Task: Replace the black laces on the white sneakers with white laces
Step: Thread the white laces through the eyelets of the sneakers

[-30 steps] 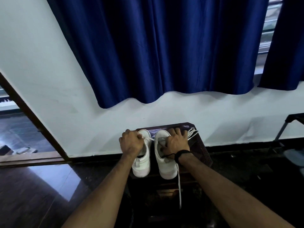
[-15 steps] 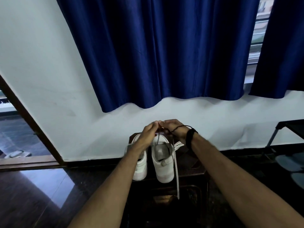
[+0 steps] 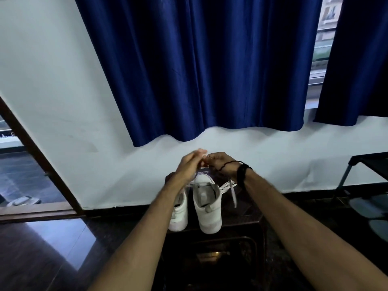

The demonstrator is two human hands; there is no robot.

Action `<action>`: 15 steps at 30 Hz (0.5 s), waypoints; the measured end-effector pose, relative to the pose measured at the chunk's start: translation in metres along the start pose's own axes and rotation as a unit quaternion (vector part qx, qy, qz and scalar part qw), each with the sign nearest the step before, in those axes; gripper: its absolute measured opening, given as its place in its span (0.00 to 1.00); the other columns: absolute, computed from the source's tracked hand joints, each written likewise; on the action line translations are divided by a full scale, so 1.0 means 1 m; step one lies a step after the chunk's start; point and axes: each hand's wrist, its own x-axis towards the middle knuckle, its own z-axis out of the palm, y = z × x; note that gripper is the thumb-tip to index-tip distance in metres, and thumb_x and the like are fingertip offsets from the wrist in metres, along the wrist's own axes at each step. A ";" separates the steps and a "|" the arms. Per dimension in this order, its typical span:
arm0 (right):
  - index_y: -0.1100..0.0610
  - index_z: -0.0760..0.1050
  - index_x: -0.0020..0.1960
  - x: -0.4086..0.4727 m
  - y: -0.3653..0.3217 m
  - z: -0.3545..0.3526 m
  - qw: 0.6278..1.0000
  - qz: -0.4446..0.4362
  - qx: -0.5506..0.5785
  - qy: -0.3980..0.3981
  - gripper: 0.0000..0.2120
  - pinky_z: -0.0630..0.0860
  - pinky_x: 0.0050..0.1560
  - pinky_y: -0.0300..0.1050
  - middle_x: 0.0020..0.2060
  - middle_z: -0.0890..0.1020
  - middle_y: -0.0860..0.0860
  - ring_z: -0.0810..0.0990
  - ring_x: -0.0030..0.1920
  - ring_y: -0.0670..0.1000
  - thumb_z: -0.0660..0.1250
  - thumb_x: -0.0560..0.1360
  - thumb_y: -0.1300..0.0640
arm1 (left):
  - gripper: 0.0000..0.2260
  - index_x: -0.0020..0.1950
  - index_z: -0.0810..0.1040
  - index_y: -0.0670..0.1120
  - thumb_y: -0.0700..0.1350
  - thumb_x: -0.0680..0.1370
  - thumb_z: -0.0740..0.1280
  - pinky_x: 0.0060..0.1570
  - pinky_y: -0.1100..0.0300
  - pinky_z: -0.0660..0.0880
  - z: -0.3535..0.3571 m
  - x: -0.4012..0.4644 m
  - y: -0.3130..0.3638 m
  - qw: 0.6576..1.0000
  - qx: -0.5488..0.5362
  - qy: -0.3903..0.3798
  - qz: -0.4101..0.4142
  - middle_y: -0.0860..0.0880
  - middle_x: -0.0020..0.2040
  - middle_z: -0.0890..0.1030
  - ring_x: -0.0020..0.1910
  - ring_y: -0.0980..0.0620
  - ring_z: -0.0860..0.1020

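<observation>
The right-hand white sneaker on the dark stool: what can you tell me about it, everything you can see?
The right-hand sneaker is white and smooth, perhaps leather-like, with a pale sole at the heel. It stands upright on the dark stool, heel toward the camera and slightly past the stool's edge, toe toward the wall, close beside its mate. A white lace trails off its right side. Both hands work just above its toe end; contact is unclear.

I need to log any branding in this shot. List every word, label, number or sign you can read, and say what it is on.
No text can be read in this picture.
White sneakers: no brand or label shows on them.
White strip beyond the doorway: faint dark marks at the far left edge, too small and blurred to read.
Curtain, wall and dark stool: no text.
</observation>
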 end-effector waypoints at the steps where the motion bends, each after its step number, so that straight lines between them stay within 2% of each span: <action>1: 0.59 0.75 0.41 0.002 -0.001 0.001 1.000 -0.003 -0.008 0.011 0.14 0.63 0.23 0.32 0.22 0.69 0.44 0.65 0.21 0.40 0.61 0.81 0.53 | 0.10 0.52 0.80 0.45 0.48 0.82 0.62 0.37 0.65 0.72 0.002 -0.001 0.004 0.999 0.028 -0.035 -0.010 0.55 0.31 0.76 0.33 0.57 0.73; 3: 0.59 0.77 0.44 0.002 0.002 -0.007 0.999 -0.002 -0.042 0.020 0.14 0.62 0.25 0.33 0.26 0.68 0.49 0.64 0.23 0.42 0.63 0.80 0.50 | 0.10 0.43 0.81 0.46 0.47 0.81 0.65 0.35 0.66 0.70 -0.011 0.005 -0.003 0.994 0.106 -0.032 0.008 0.55 0.31 0.76 0.35 0.56 0.73; 5: 0.58 0.78 0.47 -0.004 0.009 -0.022 0.999 0.001 -0.041 0.002 0.14 0.62 0.28 0.35 0.30 0.68 0.52 0.66 0.27 0.44 0.62 0.80 0.49 | 0.10 0.39 0.82 0.47 0.42 0.80 0.66 0.42 0.68 0.71 -0.030 0.008 -0.014 0.992 0.128 -0.009 0.018 0.54 0.39 0.81 0.42 0.56 0.78; 7: 0.59 0.78 0.49 -0.012 0.018 -0.035 1.000 0.006 -0.020 -0.020 0.13 0.64 0.30 0.34 0.30 0.69 0.50 0.68 0.28 0.42 0.60 0.81 0.50 | 0.10 0.38 0.82 0.47 0.43 0.79 0.67 0.43 0.71 0.69 -0.046 0.004 -0.020 0.985 0.165 0.039 0.003 0.53 0.42 0.83 0.42 0.61 0.79; 9: 0.62 0.77 0.52 -0.015 0.025 -0.039 0.999 0.008 -0.029 -0.024 0.14 0.66 0.32 0.32 0.28 0.72 0.45 0.70 0.28 0.41 0.57 0.83 0.54 | 0.09 0.38 0.83 0.46 0.44 0.78 0.67 0.44 0.67 0.70 -0.053 0.002 -0.026 0.972 0.217 0.088 -0.029 0.51 0.44 0.84 0.42 0.58 0.80; 11: 0.67 0.77 0.52 -0.013 0.029 -0.036 0.995 0.015 -0.100 0.003 0.13 0.68 0.33 0.30 0.26 0.77 0.42 0.72 0.28 0.38 0.57 0.83 0.60 | 0.09 0.41 0.83 0.44 0.46 0.76 0.65 0.48 0.61 0.72 -0.055 -0.003 -0.030 0.947 0.264 0.166 -0.083 0.47 0.46 0.84 0.49 0.47 0.80; 12: 0.66 0.78 0.50 -0.010 0.031 -0.035 0.988 0.017 -0.154 0.023 0.11 0.69 0.35 0.30 0.27 0.79 0.42 0.74 0.28 0.37 0.59 0.81 0.62 | 0.10 0.44 0.83 0.45 0.47 0.76 0.64 0.51 0.57 0.72 -0.056 -0.005 -0.031 0.920 0.317 0.201 -0.107 0.46 0.48 0.84 0.52 0.44 0.79; 14: 0.55 0.81 0.44 -0.003 0.036 -0.031 0.965 0.005 -0.251 0.073 0.09 0.71 0.38 0.30 0.32 0.82 0.43 0.78 0.34 0.39 0.63 0.78 0.59 | 0.12 0.54 0.82 0.46 0.48 0.76 0.64 0.59 0.52 0.70 -0.052 -0.008 -0.031 0.864 0.448 0.208 -0.095 0.44 0.57 0.80 0.59 0.42 0.75; 15: 0.49 0.82 0.40 -0.001 0.037 -0.027 0.956 -0.002 -0.276 0.102 0.08 0.73 0.40 0.31 0.34 0.83 0.43 0.79 0.38 0.40 0.66 0.76 0.56 | 0.16 0.63 0.78 0.45 0.48 0.77 0.64 0.63 0.51 0.68 -0.047 -0.006 -0.032 0.864 0.461 0.196 -0.054 0.44 0.64 0.77 0.64 0.43 0.73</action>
